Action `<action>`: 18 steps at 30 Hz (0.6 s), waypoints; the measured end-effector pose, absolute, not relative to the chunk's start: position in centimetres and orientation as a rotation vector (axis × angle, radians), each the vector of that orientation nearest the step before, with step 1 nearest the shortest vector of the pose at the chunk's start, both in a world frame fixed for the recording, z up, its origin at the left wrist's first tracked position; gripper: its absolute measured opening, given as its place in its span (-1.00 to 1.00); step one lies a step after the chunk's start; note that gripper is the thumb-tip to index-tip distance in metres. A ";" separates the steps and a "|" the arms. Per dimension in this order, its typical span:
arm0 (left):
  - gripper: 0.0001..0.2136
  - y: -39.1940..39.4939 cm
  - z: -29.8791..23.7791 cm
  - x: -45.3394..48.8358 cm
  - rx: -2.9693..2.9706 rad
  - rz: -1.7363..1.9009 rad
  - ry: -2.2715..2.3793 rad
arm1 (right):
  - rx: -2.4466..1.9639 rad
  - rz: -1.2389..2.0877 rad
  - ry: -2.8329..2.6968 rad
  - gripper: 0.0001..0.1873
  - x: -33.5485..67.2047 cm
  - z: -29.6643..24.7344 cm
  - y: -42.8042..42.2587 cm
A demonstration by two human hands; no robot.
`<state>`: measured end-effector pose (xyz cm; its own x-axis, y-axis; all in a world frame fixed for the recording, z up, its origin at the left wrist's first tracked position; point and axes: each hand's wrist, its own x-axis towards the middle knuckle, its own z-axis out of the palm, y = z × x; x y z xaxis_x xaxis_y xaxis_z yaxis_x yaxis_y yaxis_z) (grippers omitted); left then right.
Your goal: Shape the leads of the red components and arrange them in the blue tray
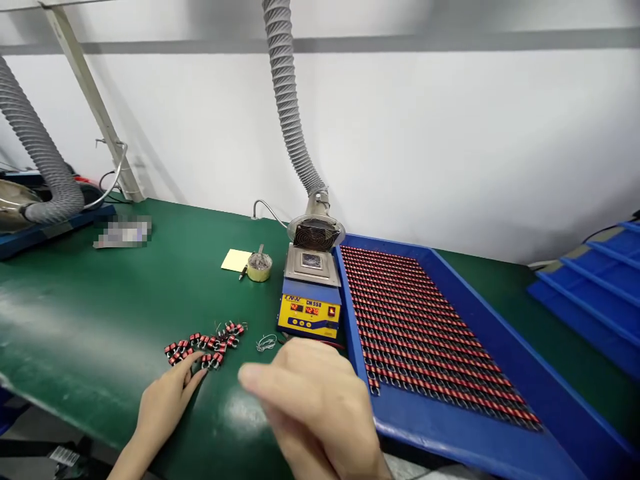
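My left hand [165, 407] rests on the green bench mat [100, 313], its fingertips just short of a loose heap of red cylindrical components with wire leads [205, 347]. My right hand [310, 400] is close to the camera and blurred, above the mat between that heap and a blue tray [520, 353]. Its fingers are bunched, and I cannot tell whether they hold anything small. A little curl of thin wire [267, 343] lies just beyond it. The tray holds dense rows of similar red components [430, 333].
A yellow and blue soldering station [309, 313] with a small tin [259, 267] and a yellow note [236, 260] stands behind my hands. Grey ribbed extraction hoses [287, 87] hang above. Stacked blue trays [590, 287] sit at the right, beyond the larger tray.
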<state>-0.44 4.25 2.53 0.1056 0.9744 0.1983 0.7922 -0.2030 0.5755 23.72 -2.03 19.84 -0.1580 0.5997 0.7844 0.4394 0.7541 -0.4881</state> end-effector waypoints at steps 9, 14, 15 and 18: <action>-0.75 5.3 13.6 2.9 1.900 0.762 1.319 | -1.130 0.204 -1.855 -0.79 25.6 19.7 0.9; -0.90 6.2 20.8 9.1 2.040 1.079 0.960 | -1.131 0.606 -1.449 -0.76 26.5 18.7 2.4; -0.88 6.3 21.1 10.3 2.051 1.144 0.899 | -1.073 0.690 -1.365 -0.76 26.6 18.4 2.7; -0.80 6.6 20.8 12.9 2.019 1.240 0.706 | -0.840 0.827 -1.125 -0.86 27.2 17.5 3.4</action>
